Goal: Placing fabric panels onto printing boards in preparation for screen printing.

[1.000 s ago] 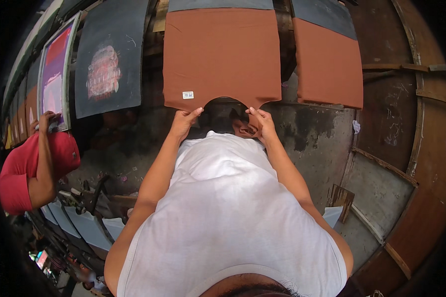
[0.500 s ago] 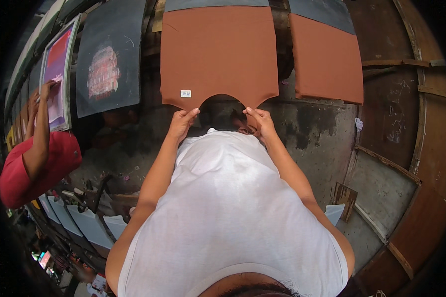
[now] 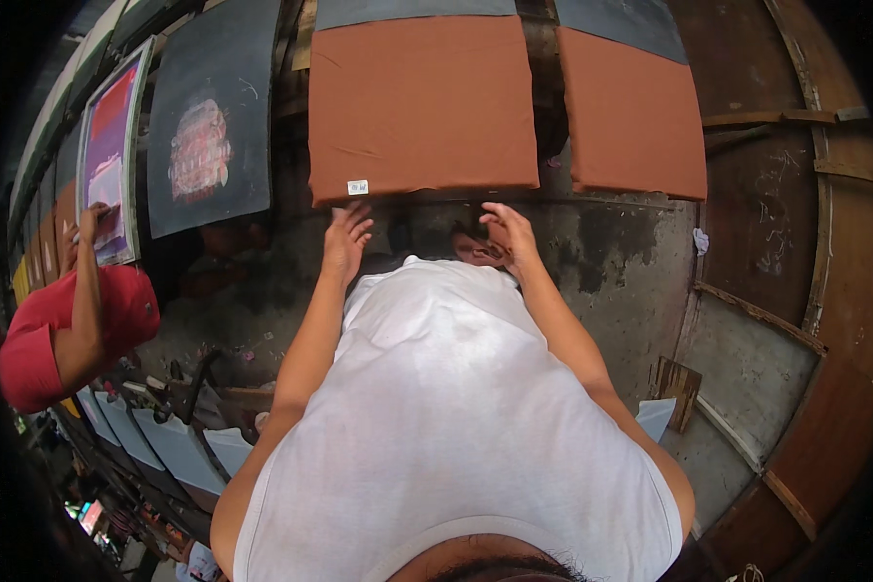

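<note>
A rust-brown piece of fabric (image 3: 422, 107) lies over the board in front of me, its near edge folded down along the board's edge. A small white label (image 3: 358, 187) sits on it at the near left corner. My left hand (image 3: 347, 241) is just below that corner, fingers spread and holding nothing. My right hand (image 3: 510, 239) hovers below the near right part of the same board, its fingers apart and without the fabric. Between my right hand and my white shirt some crumpled brown cloth (image 3: 477, 249) shows, partly hidden.
A second board with brown fabric (image 3: 635, 121) stands at the right. To the left are a dark board with a reddish print smear (image 3: 202, 155) and a framed printing screen (image 3: 116, 145), handled by a co-worker in red (image 3: 78, 325). Pale cloth-covered boards (image 3: 179, 451) line the lower left.
Both hands have let go of the fabric's near edge. Its two pulled-out corners and curved cut-out no longer show; the edge now lies down against the board. The co-worker's hands have moved nearer.
</note>
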{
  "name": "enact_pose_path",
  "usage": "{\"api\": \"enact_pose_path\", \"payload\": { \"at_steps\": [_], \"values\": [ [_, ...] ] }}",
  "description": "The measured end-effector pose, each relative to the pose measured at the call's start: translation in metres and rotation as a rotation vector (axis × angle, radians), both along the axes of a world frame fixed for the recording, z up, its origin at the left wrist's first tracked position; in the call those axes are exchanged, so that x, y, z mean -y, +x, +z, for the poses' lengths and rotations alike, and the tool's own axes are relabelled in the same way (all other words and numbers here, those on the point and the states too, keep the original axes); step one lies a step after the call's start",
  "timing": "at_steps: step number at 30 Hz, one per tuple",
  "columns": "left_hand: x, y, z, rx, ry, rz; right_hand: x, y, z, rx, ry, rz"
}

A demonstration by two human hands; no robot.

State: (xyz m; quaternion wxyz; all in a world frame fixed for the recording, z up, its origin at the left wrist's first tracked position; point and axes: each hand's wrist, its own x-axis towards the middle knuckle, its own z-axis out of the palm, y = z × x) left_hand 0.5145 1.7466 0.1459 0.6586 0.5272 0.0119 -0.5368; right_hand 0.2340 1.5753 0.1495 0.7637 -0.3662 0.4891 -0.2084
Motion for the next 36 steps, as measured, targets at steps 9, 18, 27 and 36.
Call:
{"api": "enact_pose_path", "payload": {
  "at_steps": [9, 18, 27, 36],
  "values": [
    [-0.003, 0.047, -0.004, -0.179, -0.049, 0.420, 0.040, -0.017, 0.008, 0.164, 0.097, -0.454],
    [-0.001, 0.039, -0.006, -0.193, -0.089, 0.502, 0.043, -0.008, 0.018, 0.223, 0.048, -0.423],
    [-0.008, 0.043, -0.013, -0.210, -0.064, 0.480, 0.041, -0.025, 0.006, 0.148, 0.054, -0.431],
    [-0.027, 0.063, -0.013, 0.239, 0.191, 0.484, 0.040, -0.046, -0.013, -0.065, 0.123, -0.397]
  ]
}}
